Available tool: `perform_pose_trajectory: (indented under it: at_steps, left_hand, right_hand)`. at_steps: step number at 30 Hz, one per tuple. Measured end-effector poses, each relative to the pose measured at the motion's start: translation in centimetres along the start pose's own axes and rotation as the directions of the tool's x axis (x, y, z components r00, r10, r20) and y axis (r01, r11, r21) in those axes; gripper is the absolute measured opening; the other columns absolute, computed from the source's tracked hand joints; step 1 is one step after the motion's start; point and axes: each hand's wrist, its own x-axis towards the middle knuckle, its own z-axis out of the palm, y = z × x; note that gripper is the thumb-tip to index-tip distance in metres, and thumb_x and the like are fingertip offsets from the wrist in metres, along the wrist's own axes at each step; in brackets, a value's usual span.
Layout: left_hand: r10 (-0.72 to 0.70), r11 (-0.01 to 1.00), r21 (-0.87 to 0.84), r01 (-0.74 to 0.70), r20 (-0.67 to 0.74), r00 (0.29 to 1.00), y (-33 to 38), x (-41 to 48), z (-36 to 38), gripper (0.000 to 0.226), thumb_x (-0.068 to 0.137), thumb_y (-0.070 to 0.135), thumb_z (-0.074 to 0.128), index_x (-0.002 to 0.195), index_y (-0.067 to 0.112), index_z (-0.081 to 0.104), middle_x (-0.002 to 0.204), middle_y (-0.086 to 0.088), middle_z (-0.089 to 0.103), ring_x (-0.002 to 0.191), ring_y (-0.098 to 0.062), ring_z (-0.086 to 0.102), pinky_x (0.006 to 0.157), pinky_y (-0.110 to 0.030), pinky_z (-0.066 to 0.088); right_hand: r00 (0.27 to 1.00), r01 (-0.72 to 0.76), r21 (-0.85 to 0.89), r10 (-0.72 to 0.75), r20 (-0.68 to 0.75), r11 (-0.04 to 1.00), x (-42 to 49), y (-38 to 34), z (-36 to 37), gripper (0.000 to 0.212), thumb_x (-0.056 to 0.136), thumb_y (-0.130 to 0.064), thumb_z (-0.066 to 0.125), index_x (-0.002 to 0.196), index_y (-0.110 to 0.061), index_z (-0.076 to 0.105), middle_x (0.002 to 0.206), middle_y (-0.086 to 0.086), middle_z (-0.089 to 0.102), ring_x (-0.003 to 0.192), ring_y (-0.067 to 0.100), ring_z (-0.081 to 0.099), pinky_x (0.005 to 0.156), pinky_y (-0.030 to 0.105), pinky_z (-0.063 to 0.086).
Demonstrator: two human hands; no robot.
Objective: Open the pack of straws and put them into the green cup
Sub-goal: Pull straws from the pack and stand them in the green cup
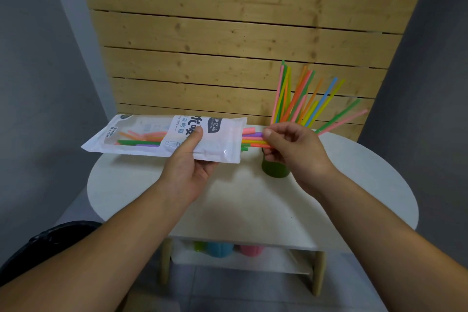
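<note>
My left hand [188, 159] holds a white plastic pack of straws [141, 135] level above the white table, thumb on top, its open end pointing right. Several coloured straws [253, 138] stick out of that open end. My right hand [291, 152] pinches the tips of these straws between thumb and fingers. Just behind and below my right hand stands the green cup [274, 171], partly hidden by it. Many coloured straws [304, 99] stand fanned out in the cup, leaning up and to the right.
The round white table [253, 210] stands against a wooden slat wall [228, 33]. A lower shelf [240, 258] holds green, blue and pink cups. Grey walls flank both sides. A dark-clothed knee shows at the lower left.
</note>
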Motion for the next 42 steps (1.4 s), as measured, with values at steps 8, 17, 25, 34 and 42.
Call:
perform_pose_trajectory:
  at_steps: [8,17,25,34,42]
  left_hand:
    - [0.023,0.999,-0.037,-0.024,-0.026,0.999,0.2,0.1,0.1,0.024,0.093,0.012,0.07,0.117,0.018,0.066,0.11,-0.003,0.079,0.098,-0.017,0.077,0.074,-0.035,0.065]
    - [0.033,0.998,-0.05,-0.034,-0.031,0.999,0.2,-0.2,0.3,0.03,0.093,0.012,0.07,0.122,0.016,0.064,0.104,-0.004,0.08,0.089,-0.017,0.078,0.071,-0.036,0.065]
    - [0.026,0.999,-0.043,-0.028,-0.041,0.999,-0.2,-0.3,0.4,0.022,0.093,0.013,0.07,0.114,0.017,0.064,0.108,-0.005,0.079,0.094,-0.019,0.078,0.076,-0.038,0.064]
    - [-0.004,0.999,-0.052,0.002,-0.028,1.0,-0.4,-0.2,0.4,0.016,0.094,0.013,0.069,0.109,0.016,0.067,0.107,-0.004,0.08,0.093,-0.017,0.078,0.082,-0.041,0.062]
    - [0.003,0.997,-0.072,-0.005,-0.03,1.0,-0.2,-0.2,0.4,0.034,0.094,0.019,0.069,0.127,0.013,0.064,0.114,-0.007,0.078,0.101,-0.02,0.076,0.079,-0.041,0.063]
  right_hand:
    - [0.965,-0.259,0.247,0.242,0.096,0.934,-0.3,0.2,0.8,0.027,0.084,-0.04,0.074,0.091,-0.015,0.068,0.088,0.01,0.061,0.059,0.017,0.061,0.054,0.026,0.054]
    - [0.962,-0.27,0.271,0.272,0.03,0.924,-1.4,2.1,4.6,0.03,0.091,-0.056,0.058,0.105,-0.029,0.061,0.09,0.006,0.051,0.063,0.014,0.051,0.057,0.029,0.048]
    - [0.963,-0.127,0.472,0.223,-0.152,0.872,0.0,1.1,5.6,0.022,0.101,-0.035,0.053,0.09,-0.017,0.061,0.07,-0.001,0.051,0.054,0.009,0.047,0.053,0.025,0.045]
    - [0.98,-0.079,0.481,0.157,-0.125,0.873,0.6,0.9,4.0,0.016,0.097,-0.025,0.061,0.096,-0.01,0.066,0.07,0.001,0.059,0.06,0.008,0.055,0.057,0.021,0.051]
    - [0.979,0.058,0.288,0.001,-0.202,0.956,0.4,-0.1,2.6,0.02,0.099,-0.026,0.058,0.09,-0.012,0.07,0.081,0.01,0.068,0.067,0.017,0.066,0.065,0.021,0.057]
